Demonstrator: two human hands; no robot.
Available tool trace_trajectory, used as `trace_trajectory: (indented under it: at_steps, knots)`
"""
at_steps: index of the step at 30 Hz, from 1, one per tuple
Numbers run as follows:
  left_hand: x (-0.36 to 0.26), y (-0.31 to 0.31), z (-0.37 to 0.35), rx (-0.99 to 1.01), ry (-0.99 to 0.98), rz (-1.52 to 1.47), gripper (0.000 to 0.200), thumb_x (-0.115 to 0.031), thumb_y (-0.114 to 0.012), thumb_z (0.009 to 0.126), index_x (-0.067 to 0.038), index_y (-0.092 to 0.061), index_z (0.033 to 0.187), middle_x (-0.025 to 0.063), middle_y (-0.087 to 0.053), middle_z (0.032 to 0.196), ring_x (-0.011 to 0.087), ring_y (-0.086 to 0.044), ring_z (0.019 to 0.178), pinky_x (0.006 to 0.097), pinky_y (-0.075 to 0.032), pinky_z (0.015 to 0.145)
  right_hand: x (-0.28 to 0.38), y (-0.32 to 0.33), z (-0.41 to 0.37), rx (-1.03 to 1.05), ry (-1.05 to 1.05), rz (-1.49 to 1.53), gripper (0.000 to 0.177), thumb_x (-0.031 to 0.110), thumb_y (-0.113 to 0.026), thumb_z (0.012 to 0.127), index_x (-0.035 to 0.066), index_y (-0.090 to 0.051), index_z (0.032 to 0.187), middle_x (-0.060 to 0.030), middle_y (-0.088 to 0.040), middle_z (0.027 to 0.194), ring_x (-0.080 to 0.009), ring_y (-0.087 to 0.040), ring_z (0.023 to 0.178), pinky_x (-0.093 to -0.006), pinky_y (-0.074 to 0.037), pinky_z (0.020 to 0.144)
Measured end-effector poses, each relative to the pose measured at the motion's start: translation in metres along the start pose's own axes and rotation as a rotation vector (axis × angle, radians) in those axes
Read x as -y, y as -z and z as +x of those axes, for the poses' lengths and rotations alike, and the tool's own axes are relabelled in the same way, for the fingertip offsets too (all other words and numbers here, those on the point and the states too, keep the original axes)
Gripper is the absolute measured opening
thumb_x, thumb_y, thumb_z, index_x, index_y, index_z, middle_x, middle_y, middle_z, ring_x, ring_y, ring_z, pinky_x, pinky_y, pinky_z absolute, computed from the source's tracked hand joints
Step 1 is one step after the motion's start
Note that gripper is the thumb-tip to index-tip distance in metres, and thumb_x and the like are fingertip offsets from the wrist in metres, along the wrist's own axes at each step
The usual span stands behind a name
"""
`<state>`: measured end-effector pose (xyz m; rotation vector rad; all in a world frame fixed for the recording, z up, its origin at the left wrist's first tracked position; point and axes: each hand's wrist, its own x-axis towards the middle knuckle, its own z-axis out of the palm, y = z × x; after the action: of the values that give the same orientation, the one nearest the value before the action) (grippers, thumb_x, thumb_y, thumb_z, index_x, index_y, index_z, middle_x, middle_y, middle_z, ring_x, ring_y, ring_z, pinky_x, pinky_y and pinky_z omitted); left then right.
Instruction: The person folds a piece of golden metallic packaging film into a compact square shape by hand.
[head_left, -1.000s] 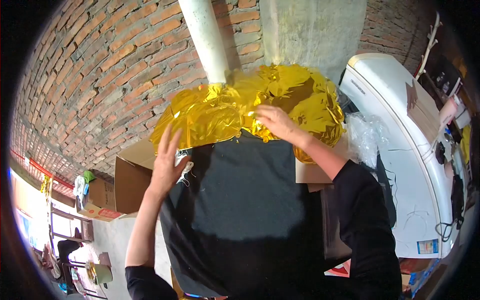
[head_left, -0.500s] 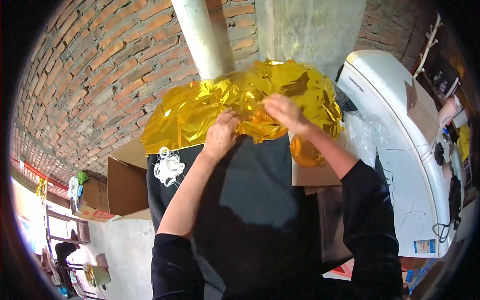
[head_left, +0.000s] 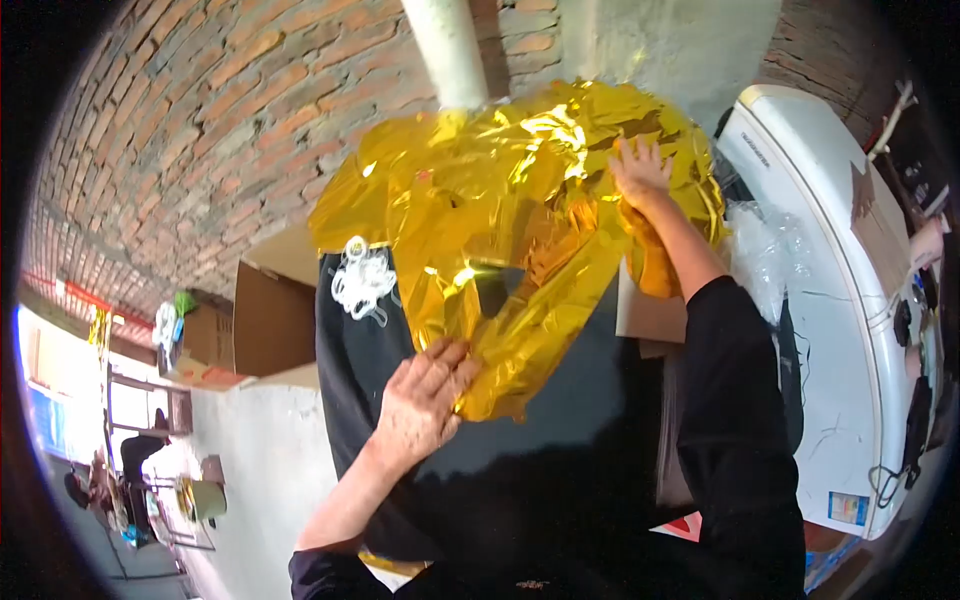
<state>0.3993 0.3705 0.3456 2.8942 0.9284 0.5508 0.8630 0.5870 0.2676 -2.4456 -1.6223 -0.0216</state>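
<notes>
Left hand (head_left: 425, 400) is closed on the lower edge of one gold foil piece (head_left: 520, 350), fingers curled over the crumpled margin, low over the black cloth (head_left: 560, 450). Our right hand (head_left: 640, 170) lies flat on the foil pile (head_left: 470, 170) with fingers spread wide; it holds nothing and only presses near the pile's right side. The gripped piece runs from the pile down toward us, its far part overlapping the heap against the brick wall (head_left: 200, 150).

Procedure, as we judge it:

1. Draw the piece straight toward the body. Thin foil will likely tear or crease if pulled sideways.
2. Apply broad, flat pressure with the right palm so that the heap does not slide along.
3. Check the white string tangle (head_left: 362, 278), which lies on the cloth at the pile's left edge. We cannot tell whether it is tied to the gripped piece; a snag would drag neighbouring foil.
4. Lay the freed piece on bare cloth, away from the cardboard box (head_left: 270, 320).
</notes>
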Motion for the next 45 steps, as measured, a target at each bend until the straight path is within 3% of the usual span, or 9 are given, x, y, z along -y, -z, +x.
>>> trace_trajectory:
  at_steps: [3,10,14,15,19,24,32,41,45]
  knots:
    - [-0.035,0.002,-0.054,0.118,0.078,0.011,0.064,-0.02,-0.069,0.079,-0.009,-0.066,0.143,0.0134,-0.064,0.143,0.0337,-0.061,0.132,0.0457,-0.053,0.106,0.015,0.021,-0.021,-0.069,0.066,-0.145,0.065,0.052,-0.046,0.108,0.019,-0.038,0.164,-0.0158,-0.027,0.174,-0.0413,-0.019,0.162,-0.0677,-0.012,0.128]
    - [-0.091,-0.007,-0.125,0.177,0.186,-0.025,0.067,-0.026,-0.073,0.08,-0.012,-0.064,0.145,0.0131,-0.062,0.144,0.035,-0.059,0.124,0.0439,-0.053,0.103,0.054,0.047,-0.087,-0.386,0.555,0.052,0.059,0.047,-0.051,0.107,0.008,-0.054,0.152,-0.0195,-0.042,0.165,-0.0385,-0.026,0.159,-0.0634,-0.02,0.127]
    - [-0.111,0.013,-0.136,0.271,0.254,-0.071,0.083,-0.053,-0.08,0.084,-0.016,-0.056,0.154,0.0157,-0.052,0.156,0.0365,-0.053,0.13,0.0502,-0.046,0.111,0.07,0.066,-0.187,-0.351,0.754,0.046,0.054,0.039,-0.065,0.103,0.009,-0.059,0.147,-0.0157,-0.046,0.162,-0.0345,-0.03,0.158,-0.0605,-0.026,0.125]
    - [-0.11,0.014,-0.141,0.348,0.235,-0.083,0.097,-0.07,-0.076,0.083,-0.017,-0.049,0.16,0.0183,-0.043,0.164,0.042,-0.046,0.142,0.0573,-0.038,0.118,0.068,0.062,-0.209,-0.379,0.835,0.093,0.053,0.036,-0.069,0.1,0.008,-0.061,0.145,-0.0144,-0.047,0.16,-0.0342,-0.033,0.157,-0.0605,-0.029,0.123]
    - [-0.101,0.026,-0.13,0.22,0.192,-0.136,0.103,-0.078,-0.07,0.084,-0.017,-0.044,0.163,0.0227,-0.035,0.168,0.0491,-0.028,0.157,0.0665,-0.026,0.124,0.065,0.057,-0.296,-0.29,0.969,0.159,0.056,0.03,-0.075,0.096,0.01,-0.061,0.147,-0.016,-0.046,0.161,-0.0371,-0.037,0.153,-0.0631,-0.031,0.119]
    - [-0.051,-0.022,-0.074,-0.113,0.241,0.02,0.082,-0.064,-0.066,0.095,-0.017,-0.047,0.16,0.022,-0.034,0.169,0.0485,-0.029,0.156,0.0671,-0.025,0.123,0.076,0.036,-0.351,-0.078,0.949,0.141,0.064,0.043,-0.064,0.102,0.015,-0.049,0.158,-0.0169,-0.039,0.166,-0.0406,-0.032,0.155,-0.0672,-0.023,0.122]
    - [-0.019,-0.091,-0.073,-0.117,0.44,0.242,0.075,-0.067,-0.052,0.102,-0.021,-0.047,0.161,0.0208,-0.035,0.168,0.0512,-0.025,0.156,0.0729,-0.02,0.121,0.076,0.025,-0.364,0.077,0.978,0.107,0.07,0.048,-0.063,0.102,0.019,-0.044,0.163,-0.0146,-0.034,0.171,-0.038,-0.024,0.16,-0.0671,-0.014,0.126]
    - [-0.042,-0.069,-0.082,-0.06,0.56,0.222,0.08,-0.069,-0.054,0.1,-0.02,-0.045,0.162,0.021,-0.036,0.167,0.0498,-0.028,0.155,0.0704,-0.023,0.12,0.076,0.037,-0.373,0.088,1.044,0.19,0.072,0.046,-0.066,0.099,0.015,-0.046,0.162,-0.015,-0.039,0.168,-0.0371,-0.029,0.159,-0.0665,-0.016,0.126]
    - [-0.015,-0.034,-0.055,-0.197,0.547,0.234,0.08,-0.065,-0.061,0.097,-0.017,-0.047,0.159,0.0198,-0.042,0.164,0.0406,-0.04,0.149,0.0634,-0.033,0.114,0.068,0.042,-0.369,0.115,1.058,0.222,0.072,0.044,-0.066,0.099,0.012,-0.047,0.161,-0.0158,-0.041,0.167,-0.0378,-0.031,0.158,-0.0665,-0.017,0.126]
